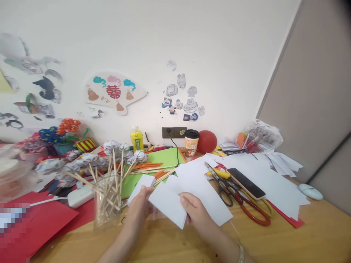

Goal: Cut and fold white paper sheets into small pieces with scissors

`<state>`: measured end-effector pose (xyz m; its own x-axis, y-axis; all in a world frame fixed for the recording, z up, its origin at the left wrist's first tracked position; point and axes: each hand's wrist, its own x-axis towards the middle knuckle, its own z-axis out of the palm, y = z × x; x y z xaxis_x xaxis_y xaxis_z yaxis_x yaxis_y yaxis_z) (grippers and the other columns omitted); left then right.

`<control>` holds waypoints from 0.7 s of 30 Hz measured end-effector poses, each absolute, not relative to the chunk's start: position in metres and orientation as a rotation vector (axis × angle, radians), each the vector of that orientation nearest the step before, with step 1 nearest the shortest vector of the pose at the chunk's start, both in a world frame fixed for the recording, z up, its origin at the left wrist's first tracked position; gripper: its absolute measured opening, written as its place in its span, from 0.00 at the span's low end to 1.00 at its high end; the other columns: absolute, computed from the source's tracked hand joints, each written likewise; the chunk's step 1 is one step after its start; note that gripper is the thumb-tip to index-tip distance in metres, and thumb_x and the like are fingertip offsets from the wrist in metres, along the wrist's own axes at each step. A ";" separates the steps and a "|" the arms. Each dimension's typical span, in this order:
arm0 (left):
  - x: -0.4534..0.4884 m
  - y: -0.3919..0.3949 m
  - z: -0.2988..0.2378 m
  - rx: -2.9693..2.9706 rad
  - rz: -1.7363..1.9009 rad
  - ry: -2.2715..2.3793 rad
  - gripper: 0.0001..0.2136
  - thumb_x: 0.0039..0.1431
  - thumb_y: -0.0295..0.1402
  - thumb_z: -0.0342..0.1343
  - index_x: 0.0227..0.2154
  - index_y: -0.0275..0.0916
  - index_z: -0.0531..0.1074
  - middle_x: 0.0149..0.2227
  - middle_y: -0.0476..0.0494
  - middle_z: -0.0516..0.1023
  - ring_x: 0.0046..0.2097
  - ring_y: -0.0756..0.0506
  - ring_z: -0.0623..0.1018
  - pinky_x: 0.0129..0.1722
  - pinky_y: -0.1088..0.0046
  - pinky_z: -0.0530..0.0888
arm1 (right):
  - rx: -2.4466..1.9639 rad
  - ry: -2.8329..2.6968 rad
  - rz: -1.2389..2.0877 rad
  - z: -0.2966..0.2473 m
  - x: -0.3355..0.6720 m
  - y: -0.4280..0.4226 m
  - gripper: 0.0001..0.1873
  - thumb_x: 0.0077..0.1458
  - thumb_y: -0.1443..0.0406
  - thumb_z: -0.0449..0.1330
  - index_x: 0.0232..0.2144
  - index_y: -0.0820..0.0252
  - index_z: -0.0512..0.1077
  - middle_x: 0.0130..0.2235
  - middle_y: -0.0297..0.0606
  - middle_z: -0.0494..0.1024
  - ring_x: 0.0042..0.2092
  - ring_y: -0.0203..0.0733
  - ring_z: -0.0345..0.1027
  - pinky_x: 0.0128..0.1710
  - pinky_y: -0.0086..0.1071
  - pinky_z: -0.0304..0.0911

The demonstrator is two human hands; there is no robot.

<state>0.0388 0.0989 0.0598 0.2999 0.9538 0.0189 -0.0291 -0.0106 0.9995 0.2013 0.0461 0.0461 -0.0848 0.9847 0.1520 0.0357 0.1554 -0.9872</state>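
My right hand (pixel 194 209) pinches a white piece of paper (pixel 168 202) between thumb and fingers, tilted above the table's front part. A second white edge shows just under it. My left hand (pixel 141 204) is closed on a small stack of white paper (pixel 141 185), its thumb against the near side. Some left fingers are hidden behind the paper in the right hand. Beyond the hands lie larger white sheets (pixel 214 201). Black-handled scissors (pixel 223 186) rest on these sheets, right of my right hand.
Left of my hands stands a clear container of wooden sticks (pixel 106 204). Red paper (pixel 55 219) lies at the left. To the right are a phone (pixel 246 183), red-handled scissors (pixel 255 215) and a mouse (pixel 310 191). A paper cup (pixel 191 144), balloon (pixel 207 141) and bottle (pixel 137 138) stand along the wall.
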 end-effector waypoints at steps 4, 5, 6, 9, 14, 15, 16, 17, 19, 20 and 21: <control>0.050 0.083 0.047 1.408 0.929 0.920 0.22 0.43 0.55 0.50 0.20 0.38 0.65 0.14 0.50 0.70 0.11 0.52 0.64 0.12 0.76 0.61 | -1.051 -1.262 1.159 0.040 0.190 0.048 0.20 0.57 0.52 0.44 0.30 0.61 0.65 0.17 0.26 0.59 0.18 0.30 0.50 0.17 0.23 0.47; 0.051 0.079 0.043 1.426 0.927 0.928 0.21 0.45 0.54 0.48 0.20 0.38 0.65 0.13 0.51 0.69 0.12 0.52 0.64 0.13 0.76 0.61 | -1.031 -1.273 1.194 0.039 0.188 0.047 0.20 0.57 0.52 0.44 0.30 0.61 0.65 0.17 0.26 0.60 0.18 0.30 0.52 0.17 0.24 0.49; 0.052 0.076 0.040 1.440 0.932 0.935 0.21 0.46 0.54 0.47 0.21 0.38 0.65 0.14 0.50 0.69 0.13 0.50 0.65 0.14 0.75 0.63 | -1.019 -1.301 1.225 0.039 0.186 0.046 0.20 0.56 0.52 0.44 0.31 0.61 0.65 0.17 0.27 0.61 0.18 0.31 0.53 0.18 0.24 0.50; 0.048 0.074 0.033 1.577 0.994 0.973 0.19 0.46 0.52 0.49 0.25 0.39 0.68 0.24 0.44 0.75 0.29 0.43 0.73 0.30 0.70 0.70 | -1.107 -1.456 1.160 0.040 0.182 0.042 0.18 0.58 0.54 0.43 0.37 0.58 0.66 0.21 0.30 0.67 0.23 0.35 0.60 0.23 0.27 0.56; 0.040 0.080 0.030 2.024 0.860 1.120 0.17 0.53 0.47 0.43 0.30 0.39 0.69 0.31 0.40 0.77 0.35 0.39 0.74 0.35 0.67 0.68 | -1.380 -1.685 0.686 0.047 0.182 0.037 0.12 0.57 0.63 0.46 0.38 0.55 0.68 0.33 0.38 0.73 0.35 0.42 0.65 0.35 0.32 0.57; 0.039 0.080 0.030 2.044 0.843 1.137 0.17 0.53 0.46 0.43 0.31 0.39 0.69 0.30 0.40 0.77 0.33 0.38 0.74 0.34 0.67 0.67 | -1.382 -1.694 0.658 0.049 0.182 0.037 0.12 0.57 0.64 0.45 0.36 0.56 0.68 0.32 0.38 0.73 0.34 0.42 0.65 0.34 0.32 0.57; 0.039 0.081 0.031 2.054 0.834 1.154 0.17 0.53 0.46 0.44 0.33 0.39 0.69 0.29 0.40 0.77 0.32 0.38 0.74 0.32 0.67 0.67 | -1.376 -1.688 0.656 0.052 0.183 0.036 0.13 0.57 0.64 0.44 0.34 0.56 0.68 0.31 0.38 0.72 0.33 0.41 0.64 0.33 0.31 0.57; 0.039 0.080 0.032 2.067 0.825 1.172 0.17 0.53 0.46 0.44 0.35 0.38 0.68 0.28 0.41 0.77 0.31 0.38 0.74 0.31 0.67 0.66 | -1.362 -1.678 0.668 0.054 0.184 0.035 0.14 0.58 0.63 0.43 0.32 0.57 0.67 0.29 0.37 0.71 0.32 0.40 0.63 0.32 0.31 0.56; 0.038 0.080 0.035 2.138 0.778 1.221 0.21 0.51 0.47 0.46 0.42 0.37 0.65 0.26 0.41 0.77 0.31 0.36 0.75 0.30 0.67 0.65 | -1.311 -1.677 0.722 0.057 0.186 0.034 0.14 0.59 0.60 0.42 0.30 0.58 0.65 0.28 0.35 0.70 0.30 0.38 0.62 0.31 0.29 0.56; 0.038 0.081 0.037 2.182 0.748 1.250 0.24 0.50 0.48 0.46 0.45 0.36 0.62 0.26 0.40 0.77 0.31 0.35 0.75 0.29 0.67 0.64 | -1.281 -1.683 0.756 0.057 0.187 0.034 0.14 0.59 0.59 0.42 0.29 0.58 0.64 0.28 0.34 0.69 0.30 0.37 0.61 0.31 0.29 0.56; 0.038 0.081 0.038 2.221 0.717 1.272 0.25 0.50 0.48 0.46 0.46 0.35 0.61 0.27 0.39 0.77 0.31 0.35 0.75 0.29 0.68 0.64 | -1.254 -1.694 0.788 0.057 0.188 0.034 0.14 0.58 0.59 0.43 0.30 0.58 0.63 0.28 0.33 0.69 0.30 0.37 0.61 0.30 0.28 0.56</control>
<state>0.0377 0.0808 0.0379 0.4311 0.8792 0.2028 0.6285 -0.4538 0.6317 0.1879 0.0337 0.0571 -0.1230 0.9556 0.2678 0.4106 0.2946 -0.8629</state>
